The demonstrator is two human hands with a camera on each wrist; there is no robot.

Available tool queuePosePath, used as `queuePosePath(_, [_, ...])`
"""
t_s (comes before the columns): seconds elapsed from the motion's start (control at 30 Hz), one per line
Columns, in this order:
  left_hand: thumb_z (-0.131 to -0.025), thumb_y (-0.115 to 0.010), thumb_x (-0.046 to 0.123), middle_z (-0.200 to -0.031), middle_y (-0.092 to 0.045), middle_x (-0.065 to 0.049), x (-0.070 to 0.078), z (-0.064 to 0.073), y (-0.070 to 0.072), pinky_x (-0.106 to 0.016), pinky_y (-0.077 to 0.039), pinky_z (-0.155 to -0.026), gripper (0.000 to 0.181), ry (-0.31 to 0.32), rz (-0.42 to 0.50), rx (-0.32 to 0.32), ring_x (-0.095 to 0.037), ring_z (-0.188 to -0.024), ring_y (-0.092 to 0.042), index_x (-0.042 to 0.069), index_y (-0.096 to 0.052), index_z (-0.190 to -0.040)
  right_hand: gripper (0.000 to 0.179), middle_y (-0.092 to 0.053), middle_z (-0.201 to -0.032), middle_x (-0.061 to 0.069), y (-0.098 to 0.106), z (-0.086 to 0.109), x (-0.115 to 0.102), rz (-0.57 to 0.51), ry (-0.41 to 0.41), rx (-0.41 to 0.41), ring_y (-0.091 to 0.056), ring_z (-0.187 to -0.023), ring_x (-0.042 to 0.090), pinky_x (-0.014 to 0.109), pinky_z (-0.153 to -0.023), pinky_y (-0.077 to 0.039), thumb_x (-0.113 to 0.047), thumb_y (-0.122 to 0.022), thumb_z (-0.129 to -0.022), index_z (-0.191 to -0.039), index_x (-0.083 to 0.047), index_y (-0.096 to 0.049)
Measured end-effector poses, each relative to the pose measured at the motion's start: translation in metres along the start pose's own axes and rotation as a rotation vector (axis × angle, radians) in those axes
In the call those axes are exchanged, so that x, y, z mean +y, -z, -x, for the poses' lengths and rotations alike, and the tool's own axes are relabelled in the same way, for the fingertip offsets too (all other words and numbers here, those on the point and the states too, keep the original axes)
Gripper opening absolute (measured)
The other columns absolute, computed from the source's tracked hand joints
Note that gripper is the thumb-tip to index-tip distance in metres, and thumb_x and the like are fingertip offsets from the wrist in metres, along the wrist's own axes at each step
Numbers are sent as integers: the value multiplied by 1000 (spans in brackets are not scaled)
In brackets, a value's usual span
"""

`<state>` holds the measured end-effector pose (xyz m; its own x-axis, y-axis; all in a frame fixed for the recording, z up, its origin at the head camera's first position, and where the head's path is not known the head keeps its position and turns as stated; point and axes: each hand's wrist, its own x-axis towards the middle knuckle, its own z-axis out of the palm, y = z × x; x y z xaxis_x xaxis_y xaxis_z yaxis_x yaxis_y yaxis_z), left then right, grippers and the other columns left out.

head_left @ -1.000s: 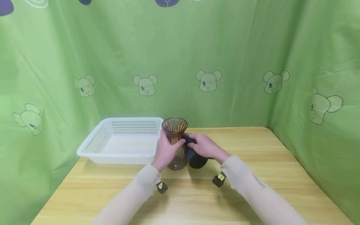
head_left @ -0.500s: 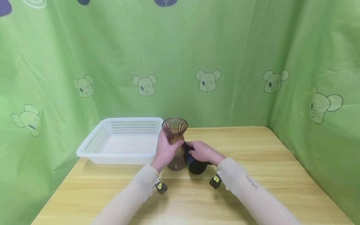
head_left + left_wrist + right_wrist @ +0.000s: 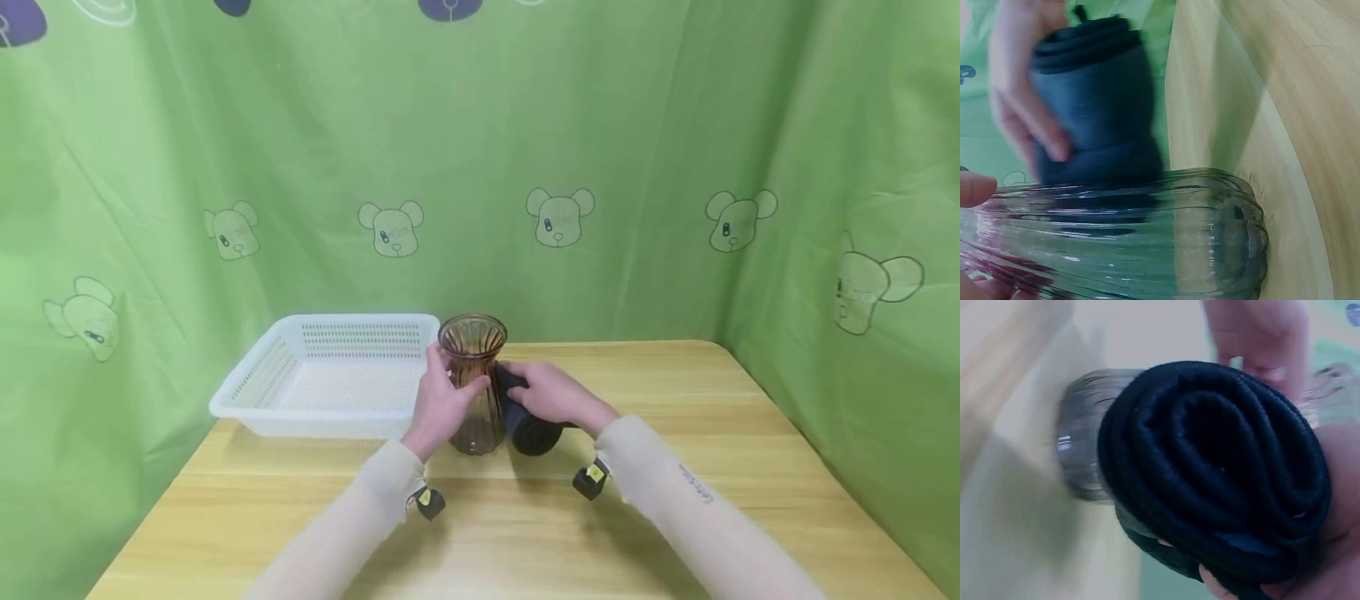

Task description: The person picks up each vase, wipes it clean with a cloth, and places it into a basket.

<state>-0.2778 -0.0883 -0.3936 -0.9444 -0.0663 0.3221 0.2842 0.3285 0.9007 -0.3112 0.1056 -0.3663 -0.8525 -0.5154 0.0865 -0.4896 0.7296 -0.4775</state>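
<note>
My left hand [image 3: 441, 407] grips a ribbed, brownish see-through glass vase [image 3: 480, 421] round its upper body, thumb across the near side. The vase stands nearly upright, its flared mouth facing up. My right hand [image 3: 553, 392] holds a rolled dark cloth [image 3: 536, 435] against the vase's right side. The cloth's coiled end faces the right wrist view, where the dark roll [image 3: 1147, 469] covers much of the vase. In the left wrist view, the blurred roll [image 3: 1094, 106] lies along the glass, and its dark shape shows through the vase wall.
A white plastic basket [image 3: 322, 425] with slotted sides stands left of the vase, its right end close to my left hand. The wooden table [image 3: 675, 375] reaches back to a green curtain [image 3: 465, 150] printed with bear heads, which also hangs at both sides.
My right hand and the rolled cloth slid toward me along the vase, then back away from me. The left hand keeps its grip on the vase.
</note>
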Motion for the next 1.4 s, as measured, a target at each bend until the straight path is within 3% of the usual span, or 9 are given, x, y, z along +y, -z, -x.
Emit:
queuePosePath(0.1, [-83,-77,25,-147,-54,-10,1,-1,-2,-51,-40,-115,79,-9,-21,-6,-28,-136,-51,18,-32,-148,46,-66,-129,22,14,2,-10,-2,25,73,-65,-86,23,40,-78,-57,-18,-59,-99,-144,-7,-54])
queuePosePath(0.2, [-81,-76,24,-143,-54,-7,1,-2,-5,-48,-38,-117,80,-21,-42,-1,-24,-136,-49,17,-34,-148,45,-65,-129,23,19,3,-16,3,31,80,-66,-94,26,43,-83,-57,-17,-59,-100,-142,-2,-55])
queuePosePath(0.47, [-81,-74,19,-140,-56,-3,6,0,-8,-48,-38,-117,72,-9,3,2,-22,-135,-50,20,-41,-145,50,-67,-123,27,-7,2,-3,89,-20,-47,-67,-95,27,44,-86,-58,-13,-59,-99,-146,-3,-50])
queuePosePath(0.6, [-81,-79,28,-140,-56,-5,6,0,-7,-50,-40,-115,78,13,-10,22,-24,-134,-51,18,-38,-146,52,-65,-127,27,-23,2,8,97,-72,-102,-66,-97,26,44,-89,-57,-12,-60,-97,-147,-2,-49])
queuePosePath(0.73, [-78,-84,39,-138,-57,-5,2,-1,-7,-50,-44,-113,82,22,-21,42,-24,-131,-54,17,-38,-143,52,-64,-129,27,-30,2,15,103,-74,-128,-67,-100,27,46,-93,-56,-12,-62,-96,-145,-1,-51])
queuePosePath(0.9, [-77,-85,41,-134,-59,-5,2,-2,-7,-50,-47,-109,79,11,-57,54,-24,-127,-56,19,-42,-139,51,-63,-134,24,-18,3,12,71,-46,-102,-66,-105,28,49,-97,-54,-13,-62,-96,-146,-3,-51])
queuePosePath(1.07, [-76,-86,37,-133,-53,-6,3,-3,-6,-46,-49,-106,78,-25,-95,63,-24,-122,-55,15,-46,-140,51,-63,-133,23,6,5,-2,42,-11,-35,-66,-102,27,48,-94,-55,-16,-60,-99,-147,-5,-50])
queuePosePath(1.2, [-75,-86,32,-130,-55,-6,4,-4,-5,-45,-49,-106,75,-40,-114,76,-23,-120,-56,14,-49,-137,46,-68,-124,21,19,4,-13,29,4,30,-66,-94,26,44,-84,-57,-19,-59,-100,-143,-4,-55])
queuePosePath(1.4, [-75,-83,26,-131,-59,-4,7,-2,-6,-47,-47,-109,72,-19,-113,66,-23,-123,-57,14,-49,-138,45,-69,-121,23,16,2,-15,72,18,12,-66,-90,25,40,-80,-57,-15,-60,-98,-141,0,-56])
